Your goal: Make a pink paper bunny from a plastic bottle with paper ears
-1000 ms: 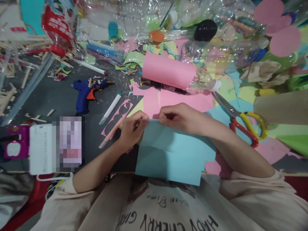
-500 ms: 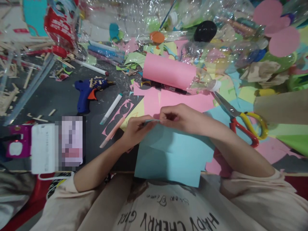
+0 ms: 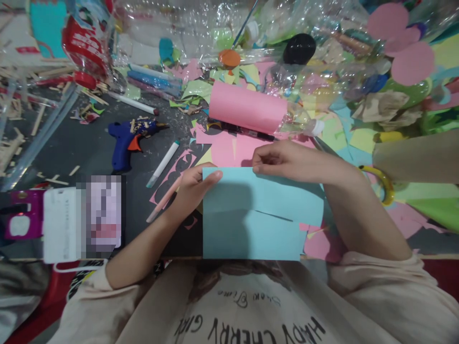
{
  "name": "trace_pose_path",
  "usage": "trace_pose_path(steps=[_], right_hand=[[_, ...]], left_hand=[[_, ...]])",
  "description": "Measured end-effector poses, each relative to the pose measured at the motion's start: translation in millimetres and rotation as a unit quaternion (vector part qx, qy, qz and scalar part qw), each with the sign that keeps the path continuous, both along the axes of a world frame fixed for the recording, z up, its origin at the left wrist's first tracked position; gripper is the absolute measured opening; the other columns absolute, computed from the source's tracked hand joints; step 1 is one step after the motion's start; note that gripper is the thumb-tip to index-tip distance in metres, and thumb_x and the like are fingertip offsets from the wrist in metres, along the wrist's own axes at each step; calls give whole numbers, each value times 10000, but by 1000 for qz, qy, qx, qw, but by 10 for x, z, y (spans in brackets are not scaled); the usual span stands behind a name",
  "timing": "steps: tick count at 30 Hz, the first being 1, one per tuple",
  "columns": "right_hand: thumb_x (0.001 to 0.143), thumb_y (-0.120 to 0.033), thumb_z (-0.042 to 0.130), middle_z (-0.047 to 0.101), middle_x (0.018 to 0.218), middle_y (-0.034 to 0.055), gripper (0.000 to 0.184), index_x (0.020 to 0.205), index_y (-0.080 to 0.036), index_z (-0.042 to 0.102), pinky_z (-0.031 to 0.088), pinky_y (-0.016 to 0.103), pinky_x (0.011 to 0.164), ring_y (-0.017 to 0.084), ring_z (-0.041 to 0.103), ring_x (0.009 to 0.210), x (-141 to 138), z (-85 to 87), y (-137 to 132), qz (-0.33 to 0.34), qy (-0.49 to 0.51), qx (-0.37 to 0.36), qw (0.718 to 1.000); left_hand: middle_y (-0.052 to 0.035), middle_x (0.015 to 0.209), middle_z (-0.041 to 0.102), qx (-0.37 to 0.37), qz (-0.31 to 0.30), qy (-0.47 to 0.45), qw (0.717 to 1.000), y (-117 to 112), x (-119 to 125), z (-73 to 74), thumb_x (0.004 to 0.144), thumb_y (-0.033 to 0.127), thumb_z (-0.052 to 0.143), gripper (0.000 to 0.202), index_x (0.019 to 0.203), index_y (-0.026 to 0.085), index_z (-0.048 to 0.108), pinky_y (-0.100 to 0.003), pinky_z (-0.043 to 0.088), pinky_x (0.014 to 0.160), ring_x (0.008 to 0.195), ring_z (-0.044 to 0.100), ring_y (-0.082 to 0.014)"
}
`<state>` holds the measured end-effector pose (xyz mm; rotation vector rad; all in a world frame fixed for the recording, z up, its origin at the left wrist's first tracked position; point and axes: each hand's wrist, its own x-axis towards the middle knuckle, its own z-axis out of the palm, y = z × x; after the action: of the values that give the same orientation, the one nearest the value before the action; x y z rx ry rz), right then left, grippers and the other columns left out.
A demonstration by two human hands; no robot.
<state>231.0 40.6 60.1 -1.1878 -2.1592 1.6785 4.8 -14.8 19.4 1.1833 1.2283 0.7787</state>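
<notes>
A light blue paper sheet point(image 3: 251, 224) lies on the near edge of the dark table point(image 3: 89, 143), its far part folded over toward me. My left hand point(image 3: 195, 188) pinches the sheet's far left corner, thumb on top. My right hand point(image 3: 287, 160) is closed on the far edge of the fold, further right. Just beyond my hands lies a plastic bottle wrapped in pink paper point(image 3: 247, 107), with a black marker point(image 3: 244, 130) in front of it.
Red and yellow scissors point(image 3: 380, 184) sit partly behind my right forearm. A blue glue gun point(image 3: 129, 136), a white marker point(image 3: 163, 163) and a pink pencil point(image 3: 163, 203) lie to the left. A phone point(image 3: 82, 217) rests at the near left. Paper scraps and crumpled plastic crowd the far side.
The blue sheet's far edge has been folded over toward me and now lies flat. My right hand has slid right along the fold; my left hand stays at the left corner.
</notes>
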Motion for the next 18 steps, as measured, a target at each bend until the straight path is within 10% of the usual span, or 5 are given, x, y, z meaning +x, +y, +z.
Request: trace_pose_path(steps=[18], right_hand=[[927, -356, 494, 487, 657, -21, 262, 721, -196, 519, 286, 263, 557, 110, 397, 578, 14, 68, -60, 53, -71, 33, 995]], left_hand=[[18, 623, 601, -181, -17, -114, 977, 5, -53, 86, 721, 407, 735, 278, 679, 157, 619, -234, 455, 580, 582, 546, -114]])
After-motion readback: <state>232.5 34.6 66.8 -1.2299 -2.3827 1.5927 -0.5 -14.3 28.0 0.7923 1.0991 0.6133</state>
